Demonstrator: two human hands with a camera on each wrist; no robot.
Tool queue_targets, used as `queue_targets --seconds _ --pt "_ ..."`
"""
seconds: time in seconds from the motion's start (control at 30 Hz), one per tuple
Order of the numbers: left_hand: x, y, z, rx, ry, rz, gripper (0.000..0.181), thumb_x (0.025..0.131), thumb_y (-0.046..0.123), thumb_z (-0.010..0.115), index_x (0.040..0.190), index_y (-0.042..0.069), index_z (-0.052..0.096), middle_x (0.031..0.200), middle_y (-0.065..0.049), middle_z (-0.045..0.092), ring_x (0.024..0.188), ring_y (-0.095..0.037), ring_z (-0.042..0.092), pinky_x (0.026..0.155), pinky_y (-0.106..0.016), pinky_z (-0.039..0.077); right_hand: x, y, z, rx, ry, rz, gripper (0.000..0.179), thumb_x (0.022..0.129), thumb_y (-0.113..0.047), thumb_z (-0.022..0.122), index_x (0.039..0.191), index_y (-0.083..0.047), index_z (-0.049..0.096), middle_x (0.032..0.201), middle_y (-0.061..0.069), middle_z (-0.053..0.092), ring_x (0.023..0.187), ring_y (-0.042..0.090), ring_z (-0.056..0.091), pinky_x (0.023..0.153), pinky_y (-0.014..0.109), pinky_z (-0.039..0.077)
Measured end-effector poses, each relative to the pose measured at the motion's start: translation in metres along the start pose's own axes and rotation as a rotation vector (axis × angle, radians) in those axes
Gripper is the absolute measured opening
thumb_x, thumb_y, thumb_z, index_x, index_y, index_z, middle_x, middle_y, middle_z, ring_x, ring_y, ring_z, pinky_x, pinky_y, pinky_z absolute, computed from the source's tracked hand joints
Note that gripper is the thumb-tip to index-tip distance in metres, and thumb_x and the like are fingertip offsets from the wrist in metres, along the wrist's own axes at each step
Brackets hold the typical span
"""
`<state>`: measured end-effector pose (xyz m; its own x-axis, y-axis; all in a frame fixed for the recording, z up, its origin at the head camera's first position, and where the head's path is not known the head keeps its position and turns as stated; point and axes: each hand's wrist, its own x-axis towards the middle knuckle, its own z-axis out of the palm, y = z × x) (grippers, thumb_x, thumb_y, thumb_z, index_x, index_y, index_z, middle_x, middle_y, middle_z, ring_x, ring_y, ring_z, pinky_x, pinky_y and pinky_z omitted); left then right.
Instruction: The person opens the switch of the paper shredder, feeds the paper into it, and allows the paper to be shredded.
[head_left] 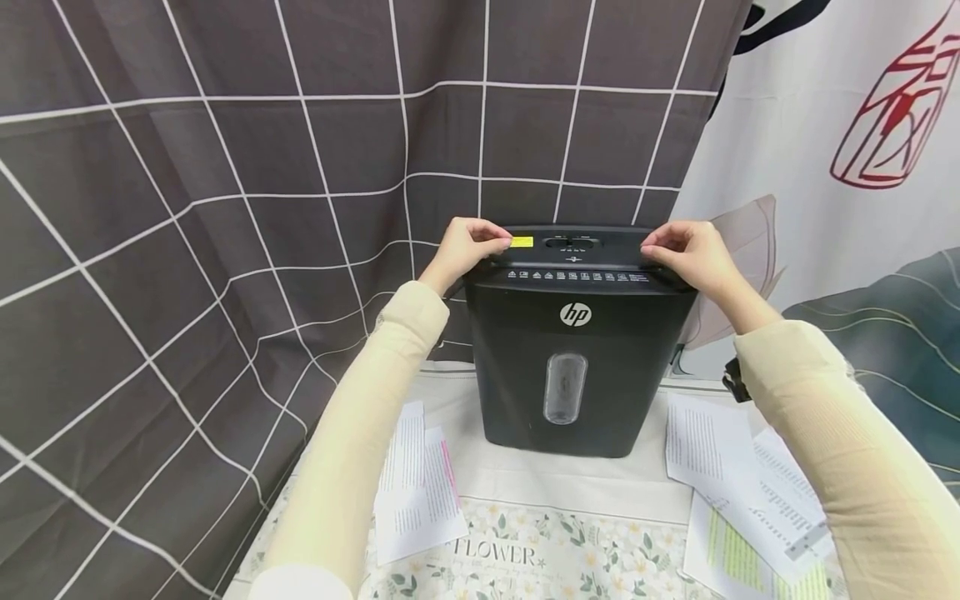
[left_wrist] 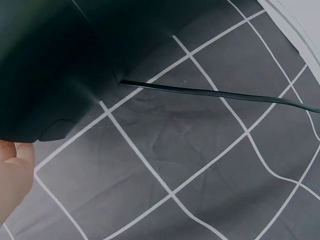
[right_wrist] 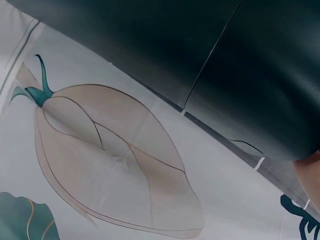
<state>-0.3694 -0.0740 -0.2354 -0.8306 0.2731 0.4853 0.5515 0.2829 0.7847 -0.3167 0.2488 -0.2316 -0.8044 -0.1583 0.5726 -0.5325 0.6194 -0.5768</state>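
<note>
A black HP paper shredder [head_left: 517, 358] stands upright against the dark curtain, with a clear window [head_left: 566, 388] in its front. Its top carries a yellow label [head_left: 522, 242], a sliding switch [head_left: 572, 243] and a row of small white symbols. My left hand [head_left: 471, 243] holds the left end of the top, fingertips by the label. At the opposite end my right hand [head_left: 693, 254] grips the top with bent fingers. In both wrist views the dark body of the shredder fills the upper part, a few fingers at its edge.
Printed sheets [head_left: 420, 492] lie left of the shredder, and more papers [head_left: 742, 492], some highlighted yellow, lie to the right. A floral cloth [head_left: 577, 542] covers the front. From the shredder's back runs a black cord [left_wrist: 200, 92] past the grid-patterned curtain [left_wrist: 150, 165].
</note>
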Motion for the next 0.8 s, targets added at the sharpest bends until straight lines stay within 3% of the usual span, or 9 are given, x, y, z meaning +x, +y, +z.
queue_targets --seconds 0.2,0.43,0.53,0.63,0.73,0.8 --pt "-0.003 0.003 -0.003 -0.028 -0.004 -0.022 0.017 0.082 0.006 0.071 0.094 -0.006 0.071 0.074 -0.001 0.07 0.063 -0.003 0.061 0.061 -0.018 0.05 -0.002 -0.003 -0.001 0.003 0.028 -0.027 0.015 0.083 -0.002 0.069 0.089 0.011 0.064 0.064 -0.032 0.053 0.057 -0.009 0.048 0.055 0.007 0.038" --pt "-0.014 0.006 -0.012 -0.066 -0.011 -0.027 0.024 0.083 0.008 0.07 0.102 -0.006 0.068 0.081 -0.002 0.072 0.068 -0.005 0.065 0.064 -0.021 0.052 -0.005 -0.013 -0.002 0.015 0.049 -0.026 0.014 0.083 -0.003 0.068 0.091 0.008 0.066 0.066 -0.032 0.054 0.057 -0.007 0.048 0.053 0.009 0.038" --pt "-0.019 0.006 -0.016 -0.125 -0.014 -0.041 0.028 0.084 0.008 0.068 0.107 -0.008 0.065 0.084 -0.004 0.073 0.07 -0.008 0.066 0.064 -0.02 0.053 -0.009 -0.015 -0.003 0.051 0.051 -0.01 0.015 0.084 -0.003 0.067 0.095 0.007 0.065 0.069 -0.032 0.056 0.06 -0.008 0.051 0.054 0.008 0.039" --pt "-0.024 0.008 -0.02 -0.184 -0.025 -0.067 0.029 0.087 0.007 0.066 0.112 -0.008 0.063 0.084 -0.002 0.072 0.07 -0.008 0.067 0.064 -0.019 0.053 -0.011 -0.014 -0.005 0.155 0.042 -0.014 0.011 0.085 0.001 0.065 0.093 -0.005 0.068 0.075 -0.03 0.06 0.065 -0.01 0.057 0.058 0.006 0.044" --pt "-0.032 0.01 -0.024 -0.221 -0.06 -0.086 0.031 0.089 0.006 0.062 0.117 -0.008 0.059 0.081 0.005 0.07 0.07 -0.007 0.066 0.065 -0.018 0.054 -0.014 -0.013 -0.005 0.258 0.025 -0.019 0.027 0.085 0.005 0.062 0.092 -0.02 0.066 0.081 -0.026 0.065 0.069 -0.009 0.062 0.062 0.006 0.048" --pt "-0.039 0.01 -0.025 -0.241 -0.093 -0.09 0.033 0.09 0.004 0.06 0.12 -0.009 0.057 0.08 0.008 0.069 0.071 -0.007 0.066 0.066 -0.018 0.054 -0.016 -0.015 -0.004 0.298 0.018 -0.02 0.031 0.085 0.006 0.061 0.092 -0.024 0.065 0.083 -0.025 0.066 0.071 -0.008 0.063 0.064 0.007 0.049"
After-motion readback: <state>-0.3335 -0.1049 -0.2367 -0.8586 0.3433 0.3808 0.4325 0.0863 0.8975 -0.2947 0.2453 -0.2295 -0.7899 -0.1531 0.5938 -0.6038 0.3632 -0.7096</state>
